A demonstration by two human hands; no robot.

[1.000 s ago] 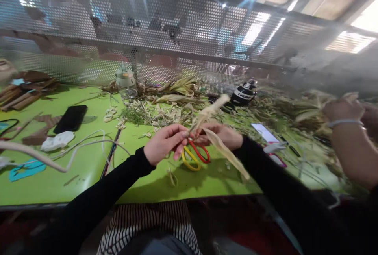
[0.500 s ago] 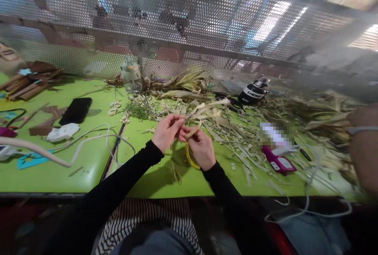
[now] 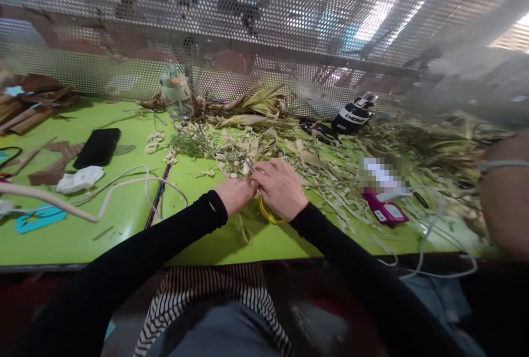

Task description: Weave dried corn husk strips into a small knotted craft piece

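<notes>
My left hand (image 3: 237,194) is closed, its fingertips mostly covered by my right hand. Below it dangles a thin dried leaf strip (image 3: 245,231) that seems to run up into the grip. My right hand (image 3: 281,187) is closed over the left fingertips, its fingers bent and pressed together. At those fingertips a small greyish, shiny bit (image 3: 249,165) pokes out, too small to name. Under the right hand shows part of a yellow ring (image 3: 268,215); whether a hand grips it is hidden. Shredded dried leaves (image 3: 243,147) lie just beyond both hands.
Left on the green table (image 3: 124,236) are a black phone (image 3: 98,147), a white adapter (image 3: 80,179) and a cable. Behind stand a clear bottle (image 3: 177,95) and a black bottle (image 3: 354,114) by a perforated metal screen (image 3: 248,43). A magenta device (image 3: 386,211) and another person's arm (image 3: 506,197) are right.
My right hand has moved up and over the left fingertips, palm turned down. The long pale leaf strip that stretched between the hands is now mostly hidden. The view has tilted slightly down.
</notes>
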